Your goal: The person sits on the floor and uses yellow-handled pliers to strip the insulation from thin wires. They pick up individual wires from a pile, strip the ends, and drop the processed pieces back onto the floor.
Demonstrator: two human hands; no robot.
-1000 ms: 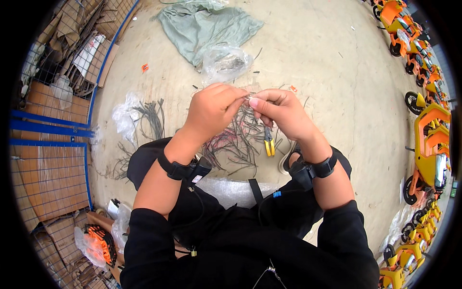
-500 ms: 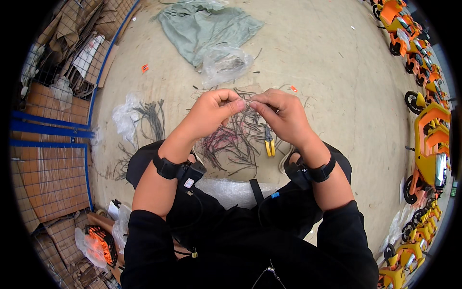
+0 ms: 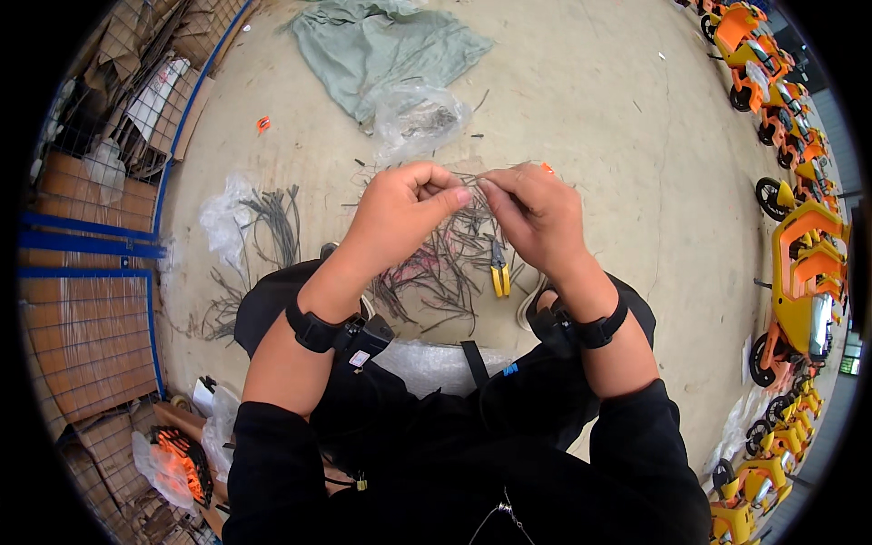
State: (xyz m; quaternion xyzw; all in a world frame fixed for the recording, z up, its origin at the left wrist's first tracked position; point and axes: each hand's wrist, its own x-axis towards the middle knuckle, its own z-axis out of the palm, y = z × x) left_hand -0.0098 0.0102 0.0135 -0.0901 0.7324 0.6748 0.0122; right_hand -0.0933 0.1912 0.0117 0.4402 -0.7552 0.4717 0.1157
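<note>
Both hands had risen slightly, fingertips now meeting.
Left hand point(image 3: 400, 204) and right hand point(image 3: 536, 209) pinched a thin wire point(image 3: 472, 186) between closed fingers, above the wire pile point(image 3: 436, 263) and pliers point(image 3: 499, 272) on the floor point(image 3: 590, 118).

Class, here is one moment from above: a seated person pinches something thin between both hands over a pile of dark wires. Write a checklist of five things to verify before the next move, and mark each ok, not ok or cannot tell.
1. Both hands meet at the fingertips, left hand and right hand: ok.
2. A thin piece is really held in the pinch: cannot tell, too small to see.
3. Yellow-handled pliers within reach on the floor below the right hand: ok.
4. Pile of dark wires lies directly beneath the hands: ok.
5. Second bundle of wires kept apart, to the left beside clear plastic: ok.
</note>
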